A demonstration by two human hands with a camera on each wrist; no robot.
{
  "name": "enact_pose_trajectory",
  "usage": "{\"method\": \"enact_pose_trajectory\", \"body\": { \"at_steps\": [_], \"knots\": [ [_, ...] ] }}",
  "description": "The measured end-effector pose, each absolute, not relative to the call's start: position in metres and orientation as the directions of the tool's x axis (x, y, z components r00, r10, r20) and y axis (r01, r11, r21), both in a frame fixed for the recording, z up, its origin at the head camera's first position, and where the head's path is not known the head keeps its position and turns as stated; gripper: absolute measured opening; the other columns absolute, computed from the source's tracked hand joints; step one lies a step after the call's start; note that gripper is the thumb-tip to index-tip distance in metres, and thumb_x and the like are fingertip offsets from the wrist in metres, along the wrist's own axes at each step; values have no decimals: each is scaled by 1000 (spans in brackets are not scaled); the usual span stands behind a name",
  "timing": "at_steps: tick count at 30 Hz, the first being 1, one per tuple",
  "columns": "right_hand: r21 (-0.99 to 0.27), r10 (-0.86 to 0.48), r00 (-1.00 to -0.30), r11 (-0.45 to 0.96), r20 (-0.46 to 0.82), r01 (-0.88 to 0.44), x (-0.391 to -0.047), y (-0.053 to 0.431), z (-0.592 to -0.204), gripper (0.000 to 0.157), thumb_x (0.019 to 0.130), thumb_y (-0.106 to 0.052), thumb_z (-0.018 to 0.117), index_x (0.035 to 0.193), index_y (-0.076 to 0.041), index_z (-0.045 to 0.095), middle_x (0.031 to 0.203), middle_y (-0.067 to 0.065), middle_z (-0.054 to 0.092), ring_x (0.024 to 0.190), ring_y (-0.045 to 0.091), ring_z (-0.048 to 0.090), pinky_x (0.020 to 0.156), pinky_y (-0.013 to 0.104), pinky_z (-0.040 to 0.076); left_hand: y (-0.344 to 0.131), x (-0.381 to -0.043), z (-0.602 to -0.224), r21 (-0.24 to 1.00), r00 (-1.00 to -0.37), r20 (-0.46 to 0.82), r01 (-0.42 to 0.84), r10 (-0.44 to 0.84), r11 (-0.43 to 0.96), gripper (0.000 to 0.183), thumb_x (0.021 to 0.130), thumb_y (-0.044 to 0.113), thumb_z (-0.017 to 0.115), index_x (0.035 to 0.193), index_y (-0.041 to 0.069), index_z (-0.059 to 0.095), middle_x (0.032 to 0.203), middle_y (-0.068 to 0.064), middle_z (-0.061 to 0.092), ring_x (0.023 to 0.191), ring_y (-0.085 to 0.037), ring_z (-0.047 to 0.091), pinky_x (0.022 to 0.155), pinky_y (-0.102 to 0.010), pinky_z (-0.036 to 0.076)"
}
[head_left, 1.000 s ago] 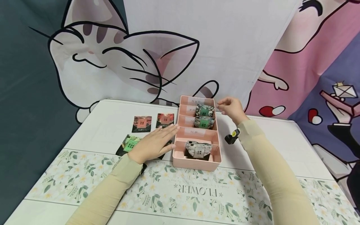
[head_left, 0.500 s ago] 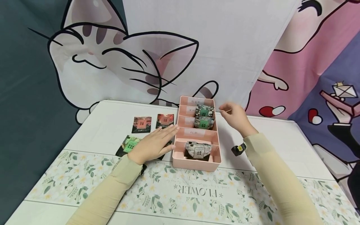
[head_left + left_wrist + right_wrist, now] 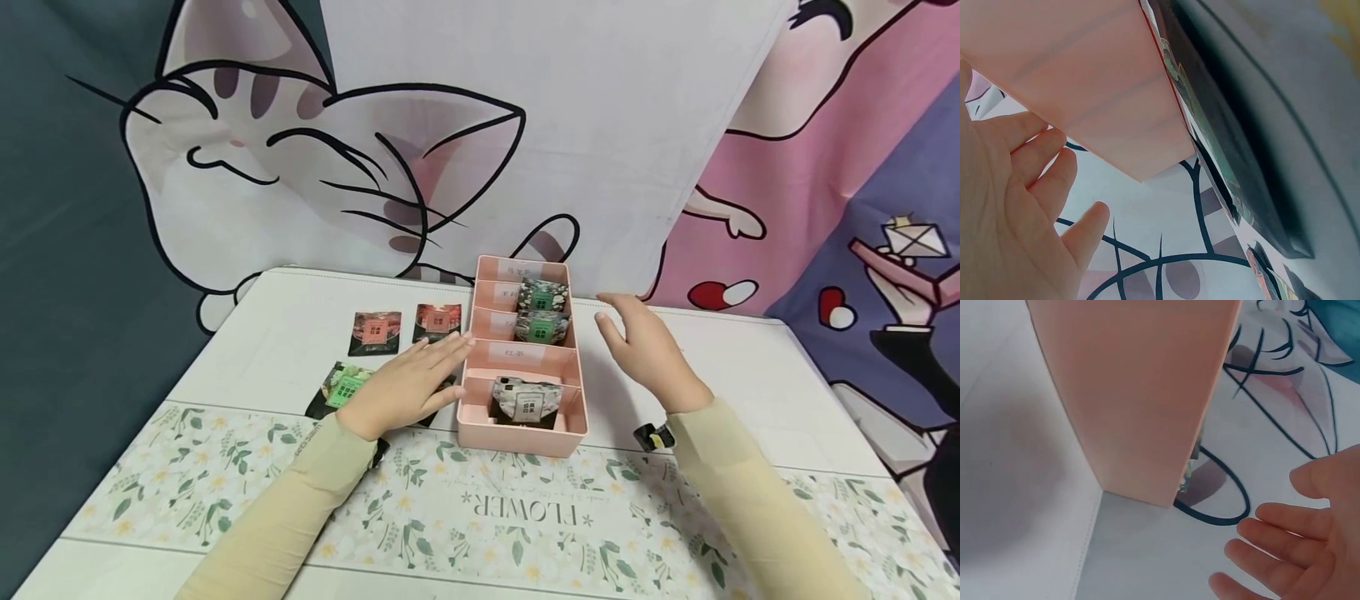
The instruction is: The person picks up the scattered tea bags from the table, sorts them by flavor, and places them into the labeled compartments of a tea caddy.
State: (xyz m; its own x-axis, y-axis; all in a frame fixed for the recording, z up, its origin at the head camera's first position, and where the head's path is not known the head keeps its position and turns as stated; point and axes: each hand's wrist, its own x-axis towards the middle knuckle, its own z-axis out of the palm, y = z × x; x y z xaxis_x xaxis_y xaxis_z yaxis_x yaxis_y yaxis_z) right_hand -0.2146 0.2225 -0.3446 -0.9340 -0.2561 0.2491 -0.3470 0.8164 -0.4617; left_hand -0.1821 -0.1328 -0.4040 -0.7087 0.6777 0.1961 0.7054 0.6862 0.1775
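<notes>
A person's two bare hands rest and hover around a long pink divided box (image 3: 517, 439), which stands lengthwise on a white surface (image 3: 240, 367) with a flower-patterned band printed with the word FLOWER. The box is split into compartments from near to far, and pale labels with Chinese characters show on several inner walls. In the nearest compartment, a silver-white tea sachet (image 3: 528, 404) leans upright, its printed front towards the viewer. Farther back, two dark sachets with green panels stand one behind the other: the nearer green sachet (image 3: 541, 328) and the farther green sachet (image 3: 542, 296). The left hand (image 3: 408, 381) lies to the left of the box, palm down, fingers straight and grasping nothing, the fingertips right at the box's side wall; whether they press on it is hard to tell. The right hand (image 3: 643, 350) is to the right of the box and apart from it, released, with thumb and index finger spread and nothing held. On the surface left of the box are a red sachet (image 3: 375, 333), a second red sachet (image 3: 437, 319) nearer the box, and a larger-looking bright green sachet (image 3: 340, 390) beside the left hand. Behind everything hangs a cloth (image 3: 615, 125) printed with a smiling cartoon cat.
</notes>
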Motion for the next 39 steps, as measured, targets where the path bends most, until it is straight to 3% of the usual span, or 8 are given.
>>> {"method": "enact_pose_trajectory", "body": {
  "at_steps": [8,18,23,30,36,39],
  "knots": [
    [-371,-345,-902,826,260,-423,-195,216,-356,58,110,-28,45,156,4,32,159,27,32,149,44,26,122,61,22,-133,-182,-404,182,-718,178,696,673,695,68,108,53,35,163,13,24,167,-7,25,153,-25,26,127,-46,17],
    [-272,-394,-906,865,156,-423,-175,207,-371,72,109,-46,40,164,-11,12,170,10,10,156,33,5,124,63,1,-132,-182,-402,179,-715,190,699,673,693,67,108,51,38,162,13,27,166,-6,26,153,-24,24,127,-48,18],
    [-269,-396,-910,869,127,-416,-171,205,-376,72,109,-49,37,165,-13,9,171,7,6,157,30,3,124,63,-3,-134,-183,-398,145,-710,210,703,672,696,64,107,49,44,160,14,33,165,-7,30,153,-26,26,126,-52,21],
    [-283,-400,-910,865,108,-414,-170,203,-381,75,108,-52,38,165,-11,11,170,6,7,156,30,4,124,63,-3,-143,-184,-388,141,-737,295,663,608,736,64,108,52,40,158,13,39,162,-11,35,149,-32,32,124,-56,24],
    [-292,-400,-914,867,72,-403,-171,203,-386,75,108,-54,36,164,-11,13,171,3,7,157,27,4,124,63,-3,-148,-186,-386,184,-775,370,601,512,777,58,105,38,56,152,4,46,155,-19,44,137,-39,47,115,-54,41],
    [-297,-399,-915,867,65,-399,-171,203,-389,74,108,-51,39,164,-9,15,170,6,9,157,29,6,124,64,-2,-151,-186,-387,229,-824,357,534,440,814,56,104,33,61,149,3,49,152,-20,48,136,-40,48,114,-54,42]
  ]
}}
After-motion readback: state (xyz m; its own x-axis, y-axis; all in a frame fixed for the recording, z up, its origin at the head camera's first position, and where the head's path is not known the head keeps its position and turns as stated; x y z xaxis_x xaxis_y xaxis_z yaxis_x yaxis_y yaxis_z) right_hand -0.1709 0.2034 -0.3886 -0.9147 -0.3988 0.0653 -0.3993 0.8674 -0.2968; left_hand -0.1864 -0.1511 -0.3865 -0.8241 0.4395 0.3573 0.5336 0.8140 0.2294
